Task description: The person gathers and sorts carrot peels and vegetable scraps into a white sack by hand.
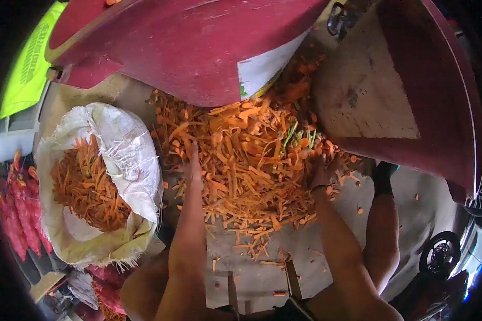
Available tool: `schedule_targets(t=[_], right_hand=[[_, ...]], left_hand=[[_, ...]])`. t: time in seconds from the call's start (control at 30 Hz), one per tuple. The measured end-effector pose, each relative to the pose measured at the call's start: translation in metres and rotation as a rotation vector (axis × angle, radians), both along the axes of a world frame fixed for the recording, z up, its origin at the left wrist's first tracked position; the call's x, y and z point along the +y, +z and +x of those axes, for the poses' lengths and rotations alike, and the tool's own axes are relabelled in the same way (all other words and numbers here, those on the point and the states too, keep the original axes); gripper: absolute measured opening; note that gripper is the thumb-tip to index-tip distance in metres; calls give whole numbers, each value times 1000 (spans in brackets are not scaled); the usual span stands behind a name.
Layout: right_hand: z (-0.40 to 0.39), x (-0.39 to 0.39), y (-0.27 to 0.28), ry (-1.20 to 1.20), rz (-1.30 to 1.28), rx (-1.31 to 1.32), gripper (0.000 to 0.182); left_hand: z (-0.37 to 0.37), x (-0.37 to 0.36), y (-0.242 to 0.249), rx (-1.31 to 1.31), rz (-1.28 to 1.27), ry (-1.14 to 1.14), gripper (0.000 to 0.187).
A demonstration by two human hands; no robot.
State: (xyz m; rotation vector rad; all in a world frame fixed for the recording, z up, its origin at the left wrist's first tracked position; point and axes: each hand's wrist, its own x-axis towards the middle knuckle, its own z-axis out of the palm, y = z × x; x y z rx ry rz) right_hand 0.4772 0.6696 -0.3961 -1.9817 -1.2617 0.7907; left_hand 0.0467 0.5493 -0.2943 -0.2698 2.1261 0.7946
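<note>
Fingers half-buried, the left hand (194,163) and right hand (320,175) reach into the heap of orange strips (246,166) on the floor (316,267); I cannot tell their spread or grip. Left of the heap, a frayed woven sack (131,144); beyond it, a cut-off maroon tub (187,48).

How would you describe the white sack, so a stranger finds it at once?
Start from the big heap of orange scraps. To its left, beyond the left hand, is an open sack. Unlike the red bags nearby, it is white, with a frayed rim.
</note>
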Motion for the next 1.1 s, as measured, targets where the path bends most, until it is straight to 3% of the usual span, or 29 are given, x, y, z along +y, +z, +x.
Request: schedule_targets(t=[0.07,0.17,0.2,0.27,0.37,0.4,0.47,0.57,0.63,0.67,0.77,0.9,0.93,1.1], right_hand=[[-26,1,4,-54,-66,229,89],[-67,-1,23,-188,-140,469,93],[-93,4,75,-212,-216,580,94],[-89,5,47,-175,-167,686,93],[-87,6,48,-129,-203,806,92],[-88,9,53,-112,-231,842,91],[-93,9,56,-95,-281,874,91],[-103,11,81,-37,-321,832,92],[-101,16,86,-16,-326,849,91],[-95,18,67,25,-296,1023,87],[-97,24,67,51,-341,1019,86],[-99,24,77,59,-378,986,84],[-97,24,77,63,-385,981,84],[-98,21,90,62,-402,968,83]], left_hand=[[0,-1,-13,-7,66,-22,121],[12,13,19,-62,144,-42,119],[17,21,37,-92,181,-69,119],[21,32,49,-110,266,-119,117],[-4,22,-2,-158,268,-230,113],[-4,24,3,-185,246,-215,108],[-3,26,20,-238,196,-199,96],[-15,2,-29,-536,351,-99,85],[3,13,-2,-549,310,-70,79],[11,16,8,-558,289,-53,76],[19,8,-41,-436,286,-181,73],[45,31,6,-423,41,-137,66],[35,5,-51,-581,307,1,61],[50,10,-11,-553,265,-1,58]])
